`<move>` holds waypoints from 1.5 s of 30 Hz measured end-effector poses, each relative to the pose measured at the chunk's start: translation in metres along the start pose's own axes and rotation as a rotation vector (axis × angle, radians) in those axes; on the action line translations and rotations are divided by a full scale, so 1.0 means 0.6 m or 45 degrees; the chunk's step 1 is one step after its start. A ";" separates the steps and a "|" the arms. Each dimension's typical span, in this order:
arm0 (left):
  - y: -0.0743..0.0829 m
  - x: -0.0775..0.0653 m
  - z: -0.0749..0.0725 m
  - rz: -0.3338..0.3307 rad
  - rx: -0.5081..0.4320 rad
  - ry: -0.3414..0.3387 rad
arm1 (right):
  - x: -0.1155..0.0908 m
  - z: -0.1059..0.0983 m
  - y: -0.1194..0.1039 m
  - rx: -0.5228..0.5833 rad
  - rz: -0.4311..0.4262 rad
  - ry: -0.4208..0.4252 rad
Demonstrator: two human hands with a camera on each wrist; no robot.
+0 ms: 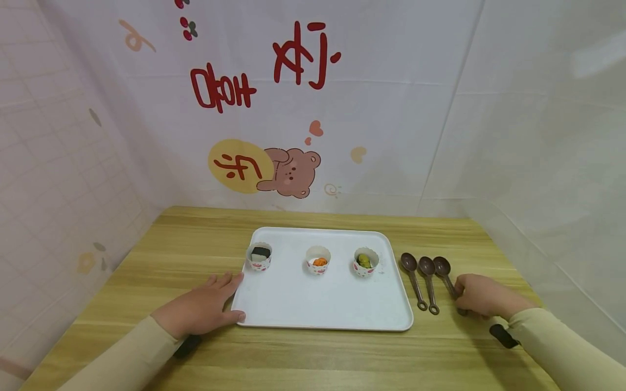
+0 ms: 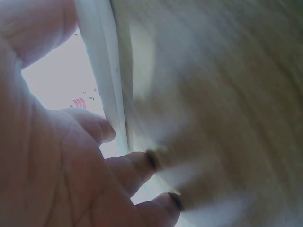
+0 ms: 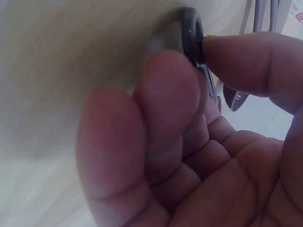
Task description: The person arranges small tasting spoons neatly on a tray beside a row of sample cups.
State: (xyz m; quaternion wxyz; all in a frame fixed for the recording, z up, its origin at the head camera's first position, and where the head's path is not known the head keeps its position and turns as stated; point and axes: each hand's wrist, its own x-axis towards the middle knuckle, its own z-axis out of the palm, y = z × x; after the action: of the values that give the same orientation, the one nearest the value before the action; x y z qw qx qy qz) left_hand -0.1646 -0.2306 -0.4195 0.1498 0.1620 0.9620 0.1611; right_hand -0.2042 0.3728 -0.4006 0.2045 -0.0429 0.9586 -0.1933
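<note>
My right hand (image 1: 484, 296) pinches the handle of the rightmost brown measuring spoon (image 1: 442, 265) between thumb and fingers. In the right wrist view the dark ring (image 3: 191, 37) at the handle's end shows at the fingertips. Two more brown spoons, a middle one (image 1: 427, 265) and a left one (image 1: 408, 262), lie beside it, bowls pointing away from me. On the other side, my left hand (image 1: 205, 307) rests at the left edge of the white tray (image 1: 323, 309), fingers spread. Its thumb reaches over the tray's rim in the left wrist view.
Three printed paper cups stand on the tray: the left cup (image 1: 259, 264) holds a black-and-white piece, the middle cup (image 1: 318, 267) orange bits, the right cup (image 1: 365, 269) yellow-green pieces. Printed cloth (image 1: 381, 108) hangs behind and beside the wooden table (image 1: 313, 358).
</note>
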 end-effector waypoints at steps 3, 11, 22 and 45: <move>-0.001 0.001 0.000 -0.003 -0.003 -0.003 | -0.001 0.002 0.002 -0.019 -0.002 0.011; -0.001 0.001 0.000 -0.012 0.001 -0.014 | 0.000 0.005 0.005 -0.044 0.019 -0.004; 0.001 -0.001 -0.002 -0.015 0.000 -0.013 | 0.000 0.006 0.003 -0.066 0.048 -0.016; -0.002 0.003 0.001 -0.006 0.015 -0.013 | -0.002 0.001 0.009 0.026 -0.023 0.107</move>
State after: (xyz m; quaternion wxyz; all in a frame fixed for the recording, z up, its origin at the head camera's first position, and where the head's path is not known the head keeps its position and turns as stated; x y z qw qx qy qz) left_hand -0.1664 -0.2309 -0.4210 0.1540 0.1615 0.9625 0.1542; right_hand -0.2027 0.3779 -0.4025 0.1627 -0.0415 0.9639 -0.2064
